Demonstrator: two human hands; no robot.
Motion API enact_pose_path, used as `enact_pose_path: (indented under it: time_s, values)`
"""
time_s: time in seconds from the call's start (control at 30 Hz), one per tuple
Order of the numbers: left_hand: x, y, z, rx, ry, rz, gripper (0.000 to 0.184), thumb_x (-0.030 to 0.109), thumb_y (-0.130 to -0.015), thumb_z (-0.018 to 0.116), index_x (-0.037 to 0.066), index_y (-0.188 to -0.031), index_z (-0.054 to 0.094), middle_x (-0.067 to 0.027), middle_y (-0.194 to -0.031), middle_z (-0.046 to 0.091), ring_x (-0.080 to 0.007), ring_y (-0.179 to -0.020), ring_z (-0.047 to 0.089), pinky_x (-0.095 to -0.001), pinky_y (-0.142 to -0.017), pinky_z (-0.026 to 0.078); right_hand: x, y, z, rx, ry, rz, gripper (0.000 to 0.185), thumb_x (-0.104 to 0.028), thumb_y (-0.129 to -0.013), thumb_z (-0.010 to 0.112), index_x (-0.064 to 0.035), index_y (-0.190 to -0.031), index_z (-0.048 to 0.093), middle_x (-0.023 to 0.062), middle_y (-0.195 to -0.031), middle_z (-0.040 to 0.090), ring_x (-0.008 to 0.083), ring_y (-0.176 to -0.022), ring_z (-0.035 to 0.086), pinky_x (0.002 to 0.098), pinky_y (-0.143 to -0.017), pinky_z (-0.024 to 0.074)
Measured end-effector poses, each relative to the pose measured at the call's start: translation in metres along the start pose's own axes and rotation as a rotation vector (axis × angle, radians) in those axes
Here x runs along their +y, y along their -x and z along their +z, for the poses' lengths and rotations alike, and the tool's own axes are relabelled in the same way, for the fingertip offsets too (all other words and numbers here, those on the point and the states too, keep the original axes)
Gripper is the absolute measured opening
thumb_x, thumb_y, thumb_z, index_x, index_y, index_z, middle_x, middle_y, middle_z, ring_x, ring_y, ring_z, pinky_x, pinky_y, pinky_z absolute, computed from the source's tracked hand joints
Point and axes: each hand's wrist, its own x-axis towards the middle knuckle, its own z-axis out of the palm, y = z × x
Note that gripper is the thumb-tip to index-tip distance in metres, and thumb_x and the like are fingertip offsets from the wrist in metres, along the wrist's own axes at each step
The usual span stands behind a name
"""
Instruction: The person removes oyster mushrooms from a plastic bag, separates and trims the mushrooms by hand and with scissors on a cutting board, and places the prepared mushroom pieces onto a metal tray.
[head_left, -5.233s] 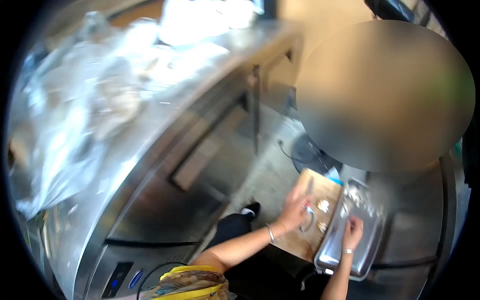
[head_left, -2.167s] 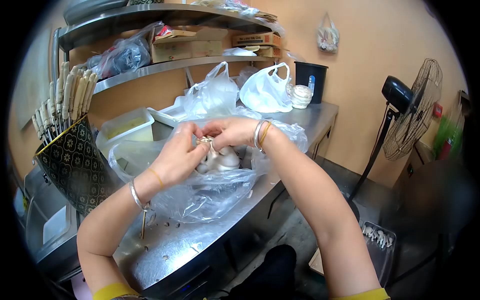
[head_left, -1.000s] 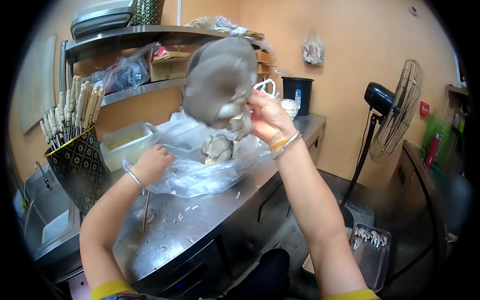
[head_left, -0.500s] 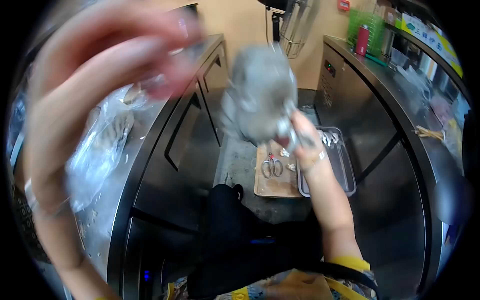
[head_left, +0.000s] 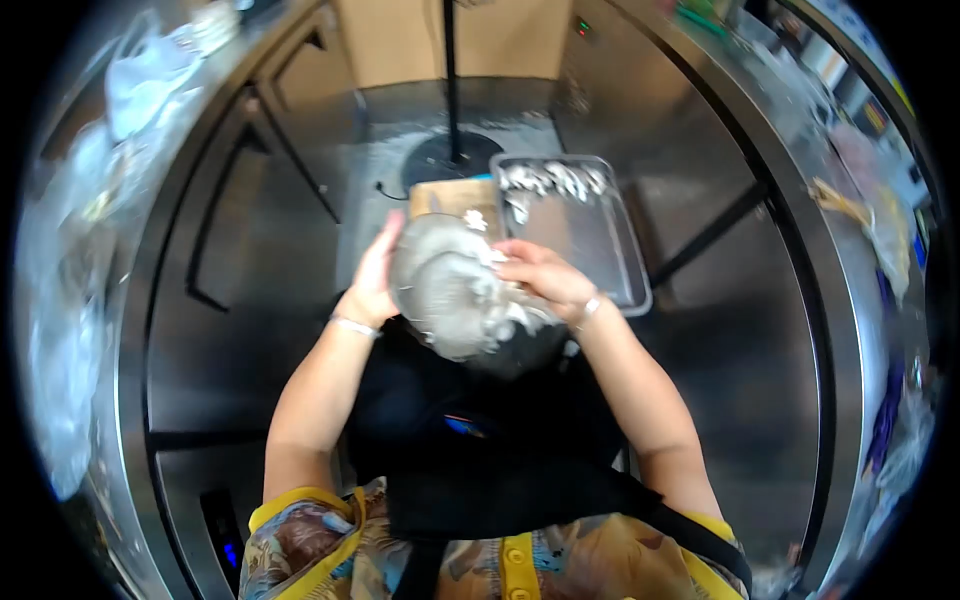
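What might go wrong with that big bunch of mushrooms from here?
The mushroom cluster, between the left hand and right hand, could tear or slip, perhaps dropping pieces onto the black-clad lap below.
It also covers part of the cutting board, so something there might be knocked unseen.
The tray sits close by; a bump could scatter its mushroom pieces.

Head-worn view, steeply downward

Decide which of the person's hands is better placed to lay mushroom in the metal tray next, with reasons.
Probably the right hand: it touches the mushroom cluster by its pale stems and is nearer the metal tray. The left hand is on the cluster's opposite side, farther from the tray.
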Motion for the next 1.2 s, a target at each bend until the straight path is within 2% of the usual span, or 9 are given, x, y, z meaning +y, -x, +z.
enact_pose_path:
  time_s: [0.2,0.33,0.4,0.47,0.67,0.87,0.9,1.03,1.2]
  values:
    - [-0.034,0.030,-0.045,0.110,0.045,0.187,0.077,0.064,-0.085,0.032,0.005,-0.134,0.033,-0.0139,-0.135,0.039,-0.0304,-0.124,0.038,-0.0463,-0.103,0.030,0.063,-0.031,0.005,-0.085,-0.292,0.083,0.030,-0.016,-0.079,0.067,-0.0037,-0.103,0.053,0.0038,-0.090,0.060,0.0117,-0.079,0.059,0.0241,-0.070,0.0494]
    - [-0.039,0.051,-0.081,0.011,-0.117,0.191,0.090,0.065,-0.074,0.052,0.004,-0.136,0.029,-0.0117,-0.138,0.035,-0.0292,-0.128,0.033,-0.0453,-0.105,0.025,0.073,-0.043,0.015,-0.027,-0.378,0.139,0.028,-0.017,-0.080,0.067,-0.0039,-0.102,0.056,0.0044,-0.091,0.061,0.0123,-0.081,0.059,0.0255,-0.072,0.0486]
    - [-0.041,0.055,-0.091,0.030,-0.126,0.153,0.092,0.051,-0.068,0.070,0.003,-0.135,0.029,-0.0112,-0.136,0.038,-0.0272,-0.127,0.035,-0.0425,-0.106,0.026,0.072,-0.049,0.025,-0.004,-0.403,0.132,0.028,-0.018,-0.080,0.067,-0.0039,-0.101,0.057,0.0049,-0.091,0.062,0.0127,-0.084,0.058,0.0266,-0.073,0.0480]
    - [-0.043,0.055,-0.106,0.100,-0.123,0.175,0.089,0.044,-0.070,0.072,0.002,-0.135,0.028,-0.0131,-0.135,0.038,-0.0279,-0.124,0.038,-0.0431,-0.104,0.030,0.073,-0.056,0.032,0.020,-0.426,0.184,0.029,-0.017,-0.080,0.067,-0.0029,-0.103,0.056,0.0054,-0.092,0.062,0.0133,-0.085,0.058,0.0281,-0.074,0.0480]
    - [-0.036,0.051,-0.113,0.260,0.068,0.189,0.059,0.012,-0.075,0.063,0.000,-0.128,0.039,-0.0128,-0.124,0.050,-0.0263,-0.116,0.046,-0.0405,-0.101,0.035,0.083,-0.070,0.045,0.243,-0.234,0.225,0.037,-0.015,-0.081,0.066,-0.0009,-0.111,0.048,0.0078,-0.100,0.058,0.0146,-0.091,0.056,0.0284,-0.077,0.0473]
    - [-0.024,0.053,-0.114,0.302,0.035,0.229,0.053,0.009,-0.077,0.059,-0.001,-0.126,0.041,-0.0123,-0.121,0.052,-0.0260,-0.113,0.049,-0.0402,-0.099,0.036,0.077,-0.084,0.057,0.377,0.307,-0.026,0.039,-0.028,-0.078,0.070,-0.0015,-0.101,0.052,0.0060,-0.091,0.055,0.0119,-0.082,0.050,0.0230,-0.071,0.0420]
    - [-0.022,0.054,-0.114,0.312,-0.015,0.265,0.054,0.007,-0.075,0.059,0.000,-0.125,0.042,-0.0111,-0.121,0.052,-0.0247,-0.112,0.049,-0.0397,-0.098,0.037,0.082,-0.089,0.056,0.450,0.450,-0.174,0.034,-0.030,-0.078,0.070,-0.0040,-0.093,0.054,0.0026,-0.082,0.054,0.0091,-0.072,0.049,0.0214,-0.063,0.0422]
    - [-0.009,0.061,-0.104,0.318,-0.255,0.319,0.053,0.003,-0.072,0.060,0.002,-0.123,0.045,-0.0088,-0.118,0.054,-0.0212,-0.111,0.050,-0.0349,-0.096,0.039,0.055,-0.082,0.069,0.243,-0.015,0.175,0.027,-0.031,-0.077,0.071,-0.0089,-0.080,0.055,-0.0036,-0.066,0.051,0.0057,-0.053,0.045,0.0205,-0.045,0.0354]
    - [-0.011,0.068,-0.097,0.262,-0.384,0.317,0.051,0.001,-0.071,0.060,0.000,-0.120,0.048,-0.0084,-0.115,0.056,-0.0201,-0.108,0.052,-0.0328,-0.094,0.039,0.074,-0.082,0.064,0.239,0.061,0.157,0.026,-0.029,-0.077,0.071,-0.0084,-0.080,0.055,-0.0031,-0.067,0.053,0.0058,-0.055,0.046,0.0202,-0.046,0.0354]
